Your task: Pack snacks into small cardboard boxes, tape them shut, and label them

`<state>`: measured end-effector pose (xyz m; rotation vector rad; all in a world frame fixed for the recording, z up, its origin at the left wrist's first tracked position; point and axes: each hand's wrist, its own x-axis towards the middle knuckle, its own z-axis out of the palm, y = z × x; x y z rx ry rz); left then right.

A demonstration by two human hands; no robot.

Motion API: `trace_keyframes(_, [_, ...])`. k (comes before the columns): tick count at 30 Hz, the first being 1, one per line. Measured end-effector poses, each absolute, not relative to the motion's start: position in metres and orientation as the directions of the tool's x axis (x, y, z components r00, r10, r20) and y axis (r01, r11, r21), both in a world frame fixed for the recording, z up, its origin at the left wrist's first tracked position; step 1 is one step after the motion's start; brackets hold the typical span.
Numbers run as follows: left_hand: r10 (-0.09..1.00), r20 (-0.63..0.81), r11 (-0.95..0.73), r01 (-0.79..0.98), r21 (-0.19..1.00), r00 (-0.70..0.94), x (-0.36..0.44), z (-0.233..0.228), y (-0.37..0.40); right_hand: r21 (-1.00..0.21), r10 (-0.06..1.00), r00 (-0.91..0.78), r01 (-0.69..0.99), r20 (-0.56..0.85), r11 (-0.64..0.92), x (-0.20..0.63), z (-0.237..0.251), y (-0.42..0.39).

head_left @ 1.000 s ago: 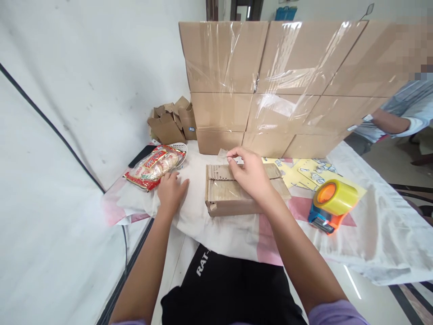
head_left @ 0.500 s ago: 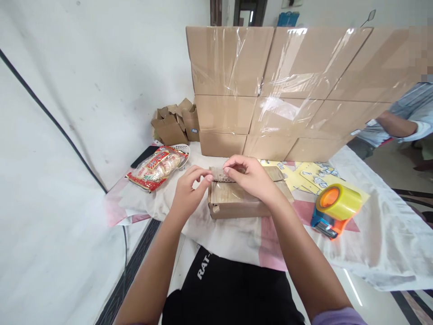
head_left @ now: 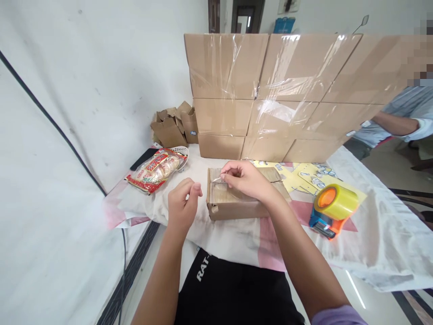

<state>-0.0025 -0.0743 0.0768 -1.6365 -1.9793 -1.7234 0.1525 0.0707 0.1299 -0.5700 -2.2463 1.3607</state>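
A small brown cardboard box point(head_left: 241, 210), with clear tape across its top, lies in front of me on the cloth-covered table. My right hand point(head_left: 244, 179) is over the box's top, its thumb and forefinger pinching a strip of clear tape point(head_left: 216, 180) near the left end. Just left of the box, apart from it, my left hand point(head_left: 183, 203) is curled closed with the thumb uppermost. Whatever its fingers may hold is hidden. A tape dispenser point(head_left: 333, 210) with a yellowish roll stands to the right.
Large taped cardboard point(head_left: 223, 67) rises behind the box. A red-edged food packet point(head_left: 157, 170) leans on a white basket point(head_left: 182, 151) at left, with torn cartons point(head_left: 169, 128) behind. Yellow printed sheets point(head_left: 304, 176) lie at right. Another person's arm point(head_left: 399, 124) shows at far right.
My left hand has drawn away from the box's left end, toward me and left, and curled closed. My right hand stays over the box, moved slightly left.
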Motion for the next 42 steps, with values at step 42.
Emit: trace_keyframes(42, [0.834,0.524,-0.125,0.864,0.487,-0.175,0.0,0.053,-0.072,-0.387,0.699,-0.486,0.596,0.524,0.704,0.157,0.139,0.073])
